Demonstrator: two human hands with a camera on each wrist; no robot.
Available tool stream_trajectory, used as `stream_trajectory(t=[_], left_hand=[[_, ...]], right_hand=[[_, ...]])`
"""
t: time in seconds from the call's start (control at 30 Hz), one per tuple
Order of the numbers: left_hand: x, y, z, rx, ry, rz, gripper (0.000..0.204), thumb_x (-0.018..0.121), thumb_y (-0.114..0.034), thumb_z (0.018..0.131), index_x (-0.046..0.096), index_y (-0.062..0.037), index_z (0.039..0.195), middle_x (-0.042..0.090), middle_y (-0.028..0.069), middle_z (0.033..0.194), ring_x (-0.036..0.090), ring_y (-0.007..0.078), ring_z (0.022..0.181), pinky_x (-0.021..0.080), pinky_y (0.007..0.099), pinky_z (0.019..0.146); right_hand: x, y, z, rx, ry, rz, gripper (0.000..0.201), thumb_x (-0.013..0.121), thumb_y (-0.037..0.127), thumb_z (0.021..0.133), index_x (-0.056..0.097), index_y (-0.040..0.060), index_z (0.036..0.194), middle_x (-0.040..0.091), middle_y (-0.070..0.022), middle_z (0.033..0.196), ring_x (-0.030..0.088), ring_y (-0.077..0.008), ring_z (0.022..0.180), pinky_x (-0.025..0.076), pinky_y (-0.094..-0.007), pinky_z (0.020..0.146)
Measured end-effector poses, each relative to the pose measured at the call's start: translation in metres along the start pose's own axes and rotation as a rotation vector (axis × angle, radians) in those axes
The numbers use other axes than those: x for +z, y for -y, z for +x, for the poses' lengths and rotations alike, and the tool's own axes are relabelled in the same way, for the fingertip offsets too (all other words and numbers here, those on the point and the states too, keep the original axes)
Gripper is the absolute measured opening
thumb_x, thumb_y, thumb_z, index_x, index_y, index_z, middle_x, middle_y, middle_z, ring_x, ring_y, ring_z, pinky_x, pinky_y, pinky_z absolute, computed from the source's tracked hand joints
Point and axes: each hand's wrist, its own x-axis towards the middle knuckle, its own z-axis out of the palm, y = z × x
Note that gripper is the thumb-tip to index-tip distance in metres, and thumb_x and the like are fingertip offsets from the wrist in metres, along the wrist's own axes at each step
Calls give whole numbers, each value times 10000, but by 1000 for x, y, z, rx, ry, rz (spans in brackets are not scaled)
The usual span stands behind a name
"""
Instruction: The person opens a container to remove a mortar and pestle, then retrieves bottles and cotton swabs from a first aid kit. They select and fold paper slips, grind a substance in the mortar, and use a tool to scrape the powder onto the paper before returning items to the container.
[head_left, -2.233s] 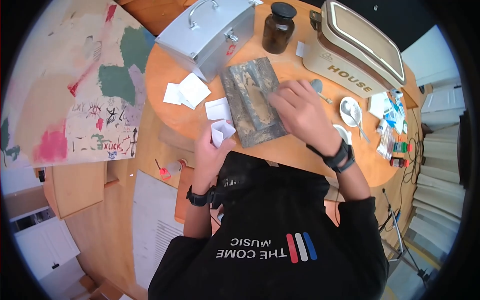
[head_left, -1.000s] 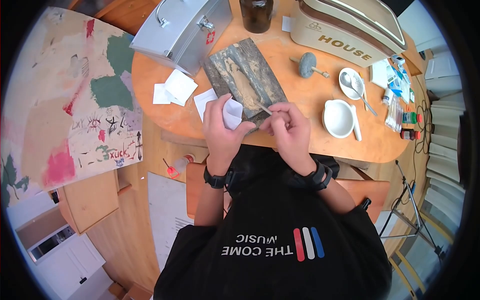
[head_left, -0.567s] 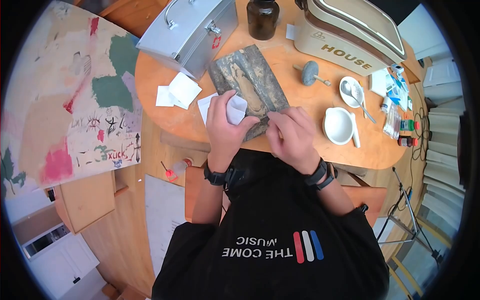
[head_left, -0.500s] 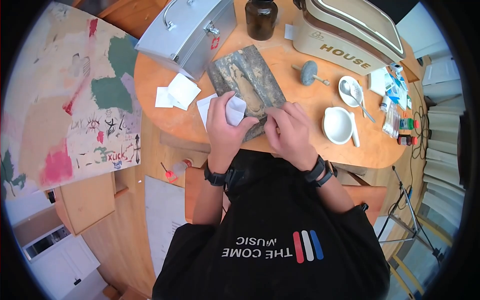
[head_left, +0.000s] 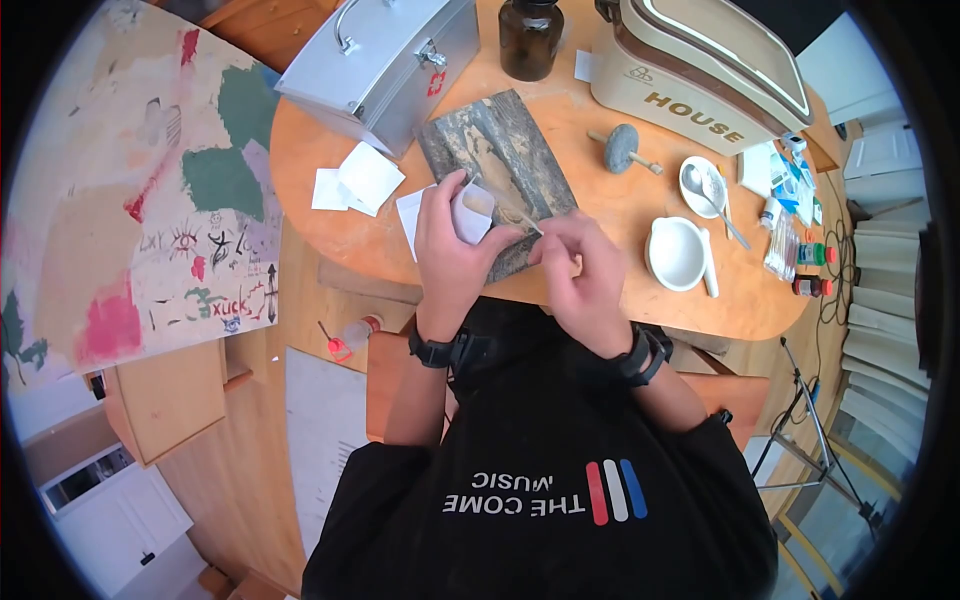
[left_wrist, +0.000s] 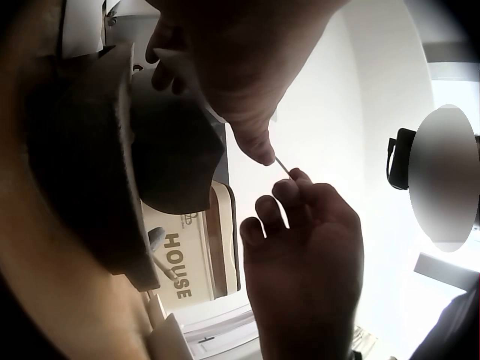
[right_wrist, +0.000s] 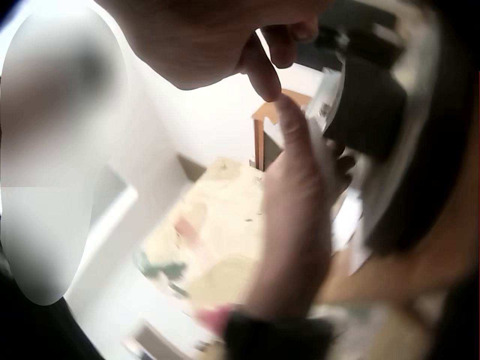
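Observation:
My left hand (head_left: 448,262) grips a folded white paper pouch (head_left: 468,222), with some tan powder showing in its mouth. In my right hand (head_left: 585,275), thumb and fingers pinch a thin stick (head_left: 524,220) that slants toward the pouch. Both hands are over the near end of a dark grey slab (head_left: 543,165) with a long groove holding tan powder. The left wrist view shows the thin stick (left_wrist: 282,166) between thumb and fingers of one hand. Blur hides detail in the right wrist view, where the left hand (right_wrist: 292,195) is below the right.
A stone wheel (head_left: 620,148) on a wooden axle lies right of the slab, above a white mortar (head_left: 676,254) and pestle (head_left: 711,265). White papers (head_left: 370,180) lie left. Behind stand a metal case (head_left: 390,75), brown jar (head_left: 530,45) and cream box (head_left: 690,90).
My right hand came back from over the slab's groove to beside the pouch, with the thin stick. The pouch has moved onto the slab's near edge, and tan powder now shows inside.

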Motion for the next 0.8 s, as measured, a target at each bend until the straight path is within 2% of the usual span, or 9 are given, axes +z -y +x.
stream_trajectory(t=[0.07,0.1,0.2,0.4,0.53,0.63,0.73,0.77,0.8], left_hand=[[0,-1,2,22,-15,-3,763,911,-166,698,555,5,1351,616,162,1202,617,318,1111,500,412,960],[1,2,1,46,-34,-7,779,935,-213,690,557,7,1335,616,165,1167,625,330,1080,510,415,933],[2,10,-2,69,-54,-11,793,957,-254,686,561,11,1319,616,169,1142,633,342,1056,519,419,911],[1,10,-3,87,-48,17,781,951,-232,690,560,12,1320,610,172,1145,625,353,1049,512,424,904],[3,5,1,80,-35,24,773,949,-233,691,562,8,1315,601,171,1120,616,361,1024,507,425,882],[4,-1,3,92,-39,21,776,951,-248,688,563,6,1310,593,168,1100,613,361,1012,505,429,868],[3,-1,3,105,-65,27,785,955,-265,684,564,6,1308,590,164,1094,611,359,1007,506,427,861],[2,-1,4,71,-57,18,754,932,-219,691,569,1,1314,598,163,1127,610,347,1036,501,423,890],[1,-1,2,35,-45,9,727,910,-174,697,574,-3,1319,607,163,1160,609,335,1065,497,419,919]], right_hand=[[-10,-3,20,-672,139,-657,191,681,-29,838,641,31,1015,608,-89,751,612,-232,649,461,-313,607],[-8,-6,24,-674,123,-678,258,724,-24,722,667,31,967,567,-100,724,569,-279,619,431,-347,568],[-6,-44,21,-483,151,-540,201,709,-26,792,663,16,983,546,-99,702,525,-250,588,410,-320,554],[1,-32,-2,319,-40,197,61,569,21,1015,613,8,1056,529,19,695,471,-70,597,380,-230,562],[1,-20,-3,406,-115,464,83,556,41,1037,619,10,1080,509,49,713,467,-22,640,376,-235,560],[4,5,1,197,49,25,122,639,8,952,642,16,1074,543,-3,704,532,-89,621,409,-277,553],[-12,0,20,-642,204,-613,254,695,-20,831,657,15,1079,584,-77,721,592,-209,616,446,-327,555],[-14,-5,20,-613,207,-647,313,698,-33,753,654,18,1059,603,-106,732,599,-296,616,467,-364,556],[-13,-11,18,-562,201,-634,283,693,-31,775,650,14,1051,602,-103,721,599,-297,610,468,-363,554]])
